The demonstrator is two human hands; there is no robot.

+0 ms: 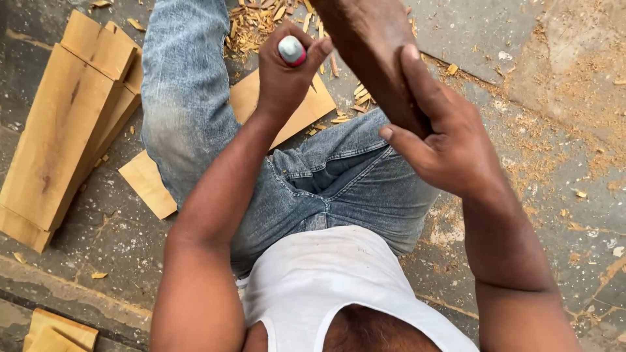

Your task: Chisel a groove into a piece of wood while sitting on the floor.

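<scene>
The person sits on the stone floor (561, 156) in jeans and a white vest, both arms stretched forward. The right hand (450, 146) clamps a dark brown wooden piece (368, 49): its fingers (417, 81) lie pressed along the near face and the thumb hooks under, so the piece stands steadied, slanting up and away out of the top of the view. Just to the left of those fingers, the left hand (283, 75) is curled tight around a small tool with a red-and-white rounded handle end (291, 51); the working tip is hidden behind the fist, and the index fingertip touches the edge of the dark wood. I judge this to be a carving or scraping step, with the tool set against the wood while the other hand braces it. The next stroke calls for a firm brace and a controlled push away from the holding fingers. Beyond the left fingers lies a flat pale board (306, 107) under the leg, then a heap of wood chips (254, 26). Far left of both hands rests a stack of pale planks (65, 124).
</scene>
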